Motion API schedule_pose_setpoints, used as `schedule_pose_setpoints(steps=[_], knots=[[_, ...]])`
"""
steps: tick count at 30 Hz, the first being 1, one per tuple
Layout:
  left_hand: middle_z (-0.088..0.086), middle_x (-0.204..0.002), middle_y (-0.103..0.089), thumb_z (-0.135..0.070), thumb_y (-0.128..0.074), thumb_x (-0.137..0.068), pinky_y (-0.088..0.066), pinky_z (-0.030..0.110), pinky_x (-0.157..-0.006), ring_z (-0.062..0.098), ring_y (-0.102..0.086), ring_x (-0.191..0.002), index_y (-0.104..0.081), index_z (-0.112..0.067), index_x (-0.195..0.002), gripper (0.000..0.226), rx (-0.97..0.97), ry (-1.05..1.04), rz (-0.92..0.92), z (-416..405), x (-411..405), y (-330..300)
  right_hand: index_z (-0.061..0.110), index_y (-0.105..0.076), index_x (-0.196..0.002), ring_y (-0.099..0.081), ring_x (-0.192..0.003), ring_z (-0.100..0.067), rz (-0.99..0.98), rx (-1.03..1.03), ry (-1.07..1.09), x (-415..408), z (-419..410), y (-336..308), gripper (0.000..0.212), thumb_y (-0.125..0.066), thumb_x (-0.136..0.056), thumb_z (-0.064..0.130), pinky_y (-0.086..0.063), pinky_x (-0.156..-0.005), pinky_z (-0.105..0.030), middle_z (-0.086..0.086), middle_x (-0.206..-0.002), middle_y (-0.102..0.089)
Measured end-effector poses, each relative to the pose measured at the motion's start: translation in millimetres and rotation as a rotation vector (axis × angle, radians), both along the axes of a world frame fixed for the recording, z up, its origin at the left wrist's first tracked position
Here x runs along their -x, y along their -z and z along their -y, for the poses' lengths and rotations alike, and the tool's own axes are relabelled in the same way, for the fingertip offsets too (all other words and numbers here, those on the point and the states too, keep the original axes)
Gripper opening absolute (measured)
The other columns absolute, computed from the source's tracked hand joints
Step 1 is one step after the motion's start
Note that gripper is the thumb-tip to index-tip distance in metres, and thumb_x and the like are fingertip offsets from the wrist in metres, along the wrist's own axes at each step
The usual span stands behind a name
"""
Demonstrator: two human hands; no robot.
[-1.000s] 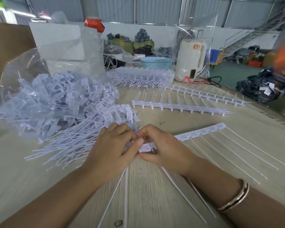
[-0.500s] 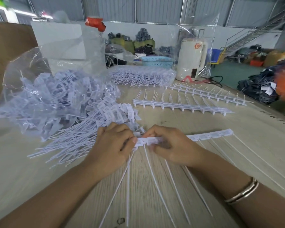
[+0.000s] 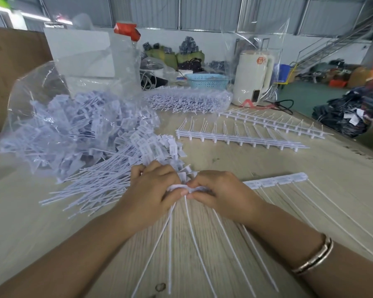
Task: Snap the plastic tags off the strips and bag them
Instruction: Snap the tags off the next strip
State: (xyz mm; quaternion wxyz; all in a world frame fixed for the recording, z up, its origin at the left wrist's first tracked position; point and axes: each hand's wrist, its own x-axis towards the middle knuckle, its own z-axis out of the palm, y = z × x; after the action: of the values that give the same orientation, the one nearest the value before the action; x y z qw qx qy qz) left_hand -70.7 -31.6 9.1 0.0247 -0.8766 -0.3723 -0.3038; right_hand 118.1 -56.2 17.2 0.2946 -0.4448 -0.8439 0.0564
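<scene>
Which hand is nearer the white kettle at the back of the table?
Right. The right hand sits below the kettle, toward its side; the left hand is further left, by the loose tags.

A pale beige, wood-grained tabletop (image 3: 235,164) fills the lower frame. Centre left, a heap of loose white plastic tags (image 3: 116,168) takes on a lilac cast, as does the clear, glossy plastic bag (image 3: 58,117) of tags at left. A white strip of joined tags (image 3: 276,181) sits at centre right; bare white comb-like strips (image 3: 241,138) lie above it. At lower right, a banded gold-and-silver bangle (image 3: 314,258) circles a wrist. Upper centre shows a light-blue lattice-patterned basket (image 3: 207,81), a cream kettle (image 3: 253,78) with an orange mark, and a red-orange cap (image 3: 126,31).
</scene>
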Motion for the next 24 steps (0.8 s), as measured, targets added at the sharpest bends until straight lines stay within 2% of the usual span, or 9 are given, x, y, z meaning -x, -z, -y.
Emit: schedule_pose_setpoints(steps=[3,7,10,13,16,18,20,22,24], knots=[[-0.017,-0.077,-0.053,-0.054,-0.038,-0.084,-0.013,0.028,-0.07,0.009,-0.047,-0.084,-0.061,-0.024,-0.074,0.04,-0.006,0.007,-0.012,0,0,1,0.007,-0.072,-0.092,-0.059,-0.07,-0.016,-0.028,0.043,-0.01,-2,-1,0,0.018,-0.07,-0.082,0.021,-0.044,-0.067,-0.028,-0.003,-0.08,-0.068],[-0.02,-0.08,-0.049,-0.049,-0.041,-0.084,-0.013,0.026,-0.071,0.002,-0.039,-0.085,-0.059,-0.025,-0.075,0.032,-0.047,0.024,-0.053,2,0,-4,0.01,-0.072,-0.092,-0.048,-0.063,-0.003,-0.039,0.104,-0.033,-3,-1,-2,0.015,-0.063,-0.089,0.021,-0.035,-0.061,-0.012,0.012,-0.071,-0.056],[-0.024,-0.08,-0.04,-0.046,-0.041,-0.086,-0.014,0.027,-0.072,0.002,-0.038,-0.082,-0.056,-0.027,-0.074,0.026,-0.093,0.034,-0.092,3,-1,-8,0.011,-0.071,-0.089,-0.048,-0.058,-0.003,-0.069,0.156,-0.044,-5,-1,-3,0.016,-0.06,-0.09,0.022,-0.037,-0.06,-0.018,0.012,-0.067,-0.056],[-0.026,-0.068,-0.036,-0.047,-0.038,-0.088,-0.017,0.029,-0.072,-0.002,-0.035,-0.079,-0.053,-0.027,-0.072,0.029,-0.038,0.052,-0.011,2,2,-9,0.016,-0.068,-0.087,-0.049,-0.058,-0.002,-0.123,0.204,-0.056,-7,-1,-6,0.012,-0.06,-0.09,0.023,-0.037,-0.059,-0.019,0.016,-0.064,-0.054],[-0.017,-0.068,-0.049,-0.049,-0.035,-0.087,-0.019,0.031,-0.077,-0.002,-0.039,-0.082,-0.056,-0.024,-0.072,0.035,0.031,0.078,0.022,0,2,-9,0.02,-0.066,-0.083,-0.052,-0.059,-0.003,-0.169,0.241,-0.095,-6,0,-7,0.014,-0.056,-0.093,0.02,-0.04,-0.059,-0.021,0.013,-0.068,-0.059],[-0.011,-0.072,-0.055,-0.05,-0.034,-0.085,-0.02,0.029,-0.082,0.0,-0.043,-0.088,-0.057,-0.022,-0.073,0.038,0.088,0.113,0.031,2,2,-9,0.022,-0.067,-0.084,-0.058,-0.063,-0.013,-0.186,0.267,-0.116,-7,1,-6,0.017,-0.053,-0.094,0.018,-0.046,-0.063,-0.033,0.01,-0.073,-0.063],[-0.008,-0.075,-0.058,-0.049,-0.034,-0.084,-0.018,0.026,-0.088,0.003,-0.046,-0.092,-0.058,-0.022,-0.074,0.037,0.166,0.157,0.091,3,7,-9,0.03,-0.067,-0.09,-0.063,-0.07,-0.021,-0.238,0.293,-0.101,-13,-1,-7,0.022,-0.052,-0.095,0.014,-0.049,-0.07,-0.039,0.015,-0.074,-0.065],[-0.009,-0.077,-0.06,-0.049,-0.035,-0.083,-0.016,0.025,-0.09,0.003,-0.048,-0.095,-0.056,-0.025,-0.073,0.033,0.222,0.16,0.165,2,13,-10,0.034,-0.066,-0.096,-0.064,-0.073,-0.013,-0.273,0.292,-0.055,-24,-4,-8,0.023,-0.055,-0.093,0.013,-0.051,-0.075,-0.034,0.021,-0.074,-0.065],[-0.017,-0.076,-0.058,-0.05,-0.035,-0.083,-0.017,0.029,-0.085,0.0,-0.045,-0.094,-0.055,-0.028,-0.072,0.031,0.152,0.1,0.131,0,16,-11,0.036,-0.067,-0.096,-0.059,-0.067,-0.001,-0.292,0.279,-0.034,-30,-4,-8,0.018,-0.062,-0.087,0.02,-0.047,-0.067,-0.019,0.021,-0.072,-0.065]])
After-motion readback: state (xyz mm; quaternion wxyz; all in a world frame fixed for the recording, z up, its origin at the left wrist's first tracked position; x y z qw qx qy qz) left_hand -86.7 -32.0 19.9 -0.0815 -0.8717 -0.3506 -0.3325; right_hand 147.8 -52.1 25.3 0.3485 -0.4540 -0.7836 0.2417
